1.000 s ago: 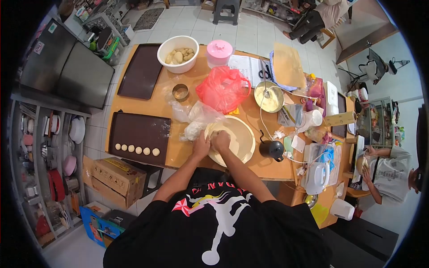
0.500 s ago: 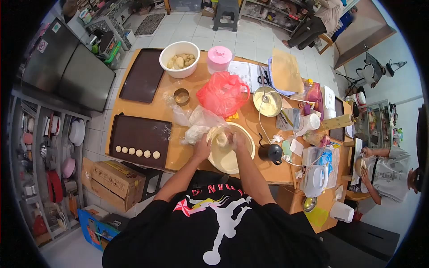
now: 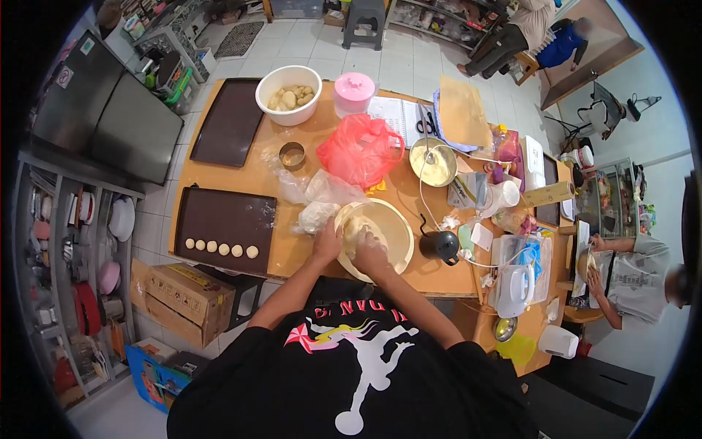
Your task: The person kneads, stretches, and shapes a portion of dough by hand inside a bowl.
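A cream mixing bowl stands near the front edge of the table, with a lump of pale dough inside on its left side. My left hand is closed on the bowl's left rim, its fingertips close to the dough. My right hand reaches into the bowl, its fingers curled on the dough. To the left of the bowl lies a clear plastic bag with whitish contents. Several small dough balls sit in a row on a dark baking tray.
Behind the bowl are a red plastic bag, a white tub of dough pieces, a pink-lidded container and a metal ring. To the right stand a dark pitcher and a steel bowl. A co-worker works at the right.
My right hand has moved left and down onto the dough. The dough, earlier lifted between both hands, now sits lower in the bowl. Someone in blue shows more fully at the back.
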Motion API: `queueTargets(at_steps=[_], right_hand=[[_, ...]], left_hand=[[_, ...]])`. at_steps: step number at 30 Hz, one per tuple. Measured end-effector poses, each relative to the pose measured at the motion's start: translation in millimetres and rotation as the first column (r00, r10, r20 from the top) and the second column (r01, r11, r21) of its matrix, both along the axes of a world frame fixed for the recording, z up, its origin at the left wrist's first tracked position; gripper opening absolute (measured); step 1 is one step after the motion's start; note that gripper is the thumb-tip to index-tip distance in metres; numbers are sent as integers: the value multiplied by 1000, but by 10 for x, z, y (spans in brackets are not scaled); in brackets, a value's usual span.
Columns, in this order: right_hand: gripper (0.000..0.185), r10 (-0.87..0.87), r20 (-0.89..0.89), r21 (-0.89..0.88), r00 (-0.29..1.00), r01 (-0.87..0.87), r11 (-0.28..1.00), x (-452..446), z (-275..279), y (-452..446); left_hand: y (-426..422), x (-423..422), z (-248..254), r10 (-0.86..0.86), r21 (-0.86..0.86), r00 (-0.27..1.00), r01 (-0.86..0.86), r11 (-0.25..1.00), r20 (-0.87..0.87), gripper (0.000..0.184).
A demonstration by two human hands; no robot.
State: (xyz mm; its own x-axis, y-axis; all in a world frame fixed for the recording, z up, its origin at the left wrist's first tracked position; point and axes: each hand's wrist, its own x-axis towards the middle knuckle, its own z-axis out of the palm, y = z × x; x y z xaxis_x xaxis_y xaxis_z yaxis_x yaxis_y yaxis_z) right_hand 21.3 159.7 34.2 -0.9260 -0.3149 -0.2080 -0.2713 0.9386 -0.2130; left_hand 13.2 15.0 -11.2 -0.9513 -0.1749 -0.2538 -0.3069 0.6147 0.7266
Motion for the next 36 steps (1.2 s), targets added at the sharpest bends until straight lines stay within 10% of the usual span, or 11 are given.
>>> queueTargets(at_steps=[11,14,22,27,36], right_hand=[[46,-48,245,-71,968,68,995,-602,-473,220],[41,-340,371,-130,864,411,902,-682,-602,331],[38,-301,217,70,929,292,954,-664,-610,300],[35,-444,112,-135,889,457,879,-521,-204,282],[48,112,-165,-229,980,-149,962,-117,-102,452]], left_hand=[[-17,2,99,-14,48,999,15,999,-37,46],[-9,14,0,2,10,999,-1,1000,-44,46],[5,-14,102,-13,-13,999,14,1000,41,48],[6,26,152,-15,-3,999,15,1000,-29,47],[17,8,-58,-21,-85,1000,19,996,-17,40]])
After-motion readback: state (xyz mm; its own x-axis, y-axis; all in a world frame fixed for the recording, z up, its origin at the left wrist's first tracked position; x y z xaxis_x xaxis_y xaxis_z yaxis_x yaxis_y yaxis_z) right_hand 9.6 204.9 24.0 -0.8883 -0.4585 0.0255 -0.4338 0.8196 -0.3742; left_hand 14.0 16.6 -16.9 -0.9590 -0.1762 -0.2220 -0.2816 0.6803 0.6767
